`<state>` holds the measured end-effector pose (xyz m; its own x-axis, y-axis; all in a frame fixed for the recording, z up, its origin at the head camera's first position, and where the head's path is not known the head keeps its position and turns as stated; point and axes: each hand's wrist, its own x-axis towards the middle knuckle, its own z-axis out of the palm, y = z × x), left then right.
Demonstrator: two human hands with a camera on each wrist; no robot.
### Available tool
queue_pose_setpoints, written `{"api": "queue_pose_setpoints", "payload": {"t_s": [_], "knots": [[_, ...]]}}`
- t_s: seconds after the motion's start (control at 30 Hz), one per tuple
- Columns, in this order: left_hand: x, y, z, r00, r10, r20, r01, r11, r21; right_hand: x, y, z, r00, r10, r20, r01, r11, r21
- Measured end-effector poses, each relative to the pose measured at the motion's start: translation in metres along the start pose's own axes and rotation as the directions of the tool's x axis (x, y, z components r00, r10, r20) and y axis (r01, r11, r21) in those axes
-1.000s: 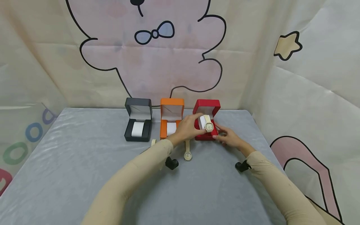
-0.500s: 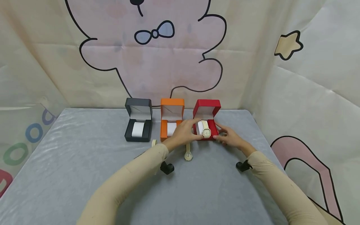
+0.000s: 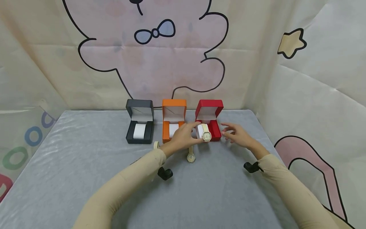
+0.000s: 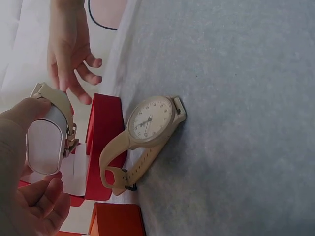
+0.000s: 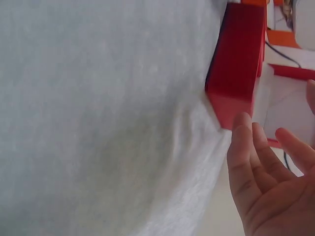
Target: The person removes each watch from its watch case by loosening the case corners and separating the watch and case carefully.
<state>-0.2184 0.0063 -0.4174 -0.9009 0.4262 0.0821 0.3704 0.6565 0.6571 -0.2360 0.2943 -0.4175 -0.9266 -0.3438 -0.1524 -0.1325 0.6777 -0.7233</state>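
My left hand [image 3: 184, 135] holds a white watch cushion [image 4: 45, 147] between thumb and fingers, with a cream square-faced watch [image 3: 206, 136] strapped round it. They are at the front left of the open red watch box [image 3: 215, 129], whose inside shows bare red. My right hand [image 3: 237, 135] is just right of that box, its fingers loosely extended and holding nothing. In the right wrist view the fingertips [image 5: 241, 129] overlap the box's corner; whether they touch it I cannot tell. A cream round-faced watch [image 4: 150, 120] stands on the table in front of the boxes.
An orange watch box [image 3: 166, 132] and a dark grey one [image 3: 130, 131] stand open left of the red box, each with a white cushion. Part of another cream strap [image 3: 156, 145] shows behind my left forearm. A grey-blue cloth [image 3: 211, 190] covers the table.
My left hand has brought the cushion and watch lower and slightly left, from over the red box to its front. My right hand has drawn back from the box's right side, fingers spreading.
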Motion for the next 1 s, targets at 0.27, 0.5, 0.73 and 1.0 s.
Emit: {"api": "queue_pose_setpoints", "payload": {"t_s": [0.27, 0.5, 0.73, 1.0], "knots": [[-0.004, 0.003, 0.0, 0.999, 0.027, -0.019, -0.028, 0.999, -0.022, -0.013, -0.02, 0.01, 0.996, -0.085, -0.039, 0.087, 0.996, 0.03], [-0.016, 0.006, 0.0, 1.0, 0.0, -0.012, -0.001, 0.999, -0.042, -0.03, -0.04, 0.025, 0.99, -0.135, -0.043, 0.136, 0.991, 0.018], [-0.028, 0.008, -0.004, 1.0, 0.004, 0.005, -0.004, 0.998, -0.059, -0.039, -0.055, 0.037, 0.963, -0.268, -0.015, 0.268, 0.963, 0.038], [-0.04, 0.007, -0.006, 0.998, 0.056, 0.035, -0.052, 0.995, -0.083, -0.043, -0.061, 0.053, 0.953, -0.298, 0.043, 0.292, 0.949, 0.119]]}}
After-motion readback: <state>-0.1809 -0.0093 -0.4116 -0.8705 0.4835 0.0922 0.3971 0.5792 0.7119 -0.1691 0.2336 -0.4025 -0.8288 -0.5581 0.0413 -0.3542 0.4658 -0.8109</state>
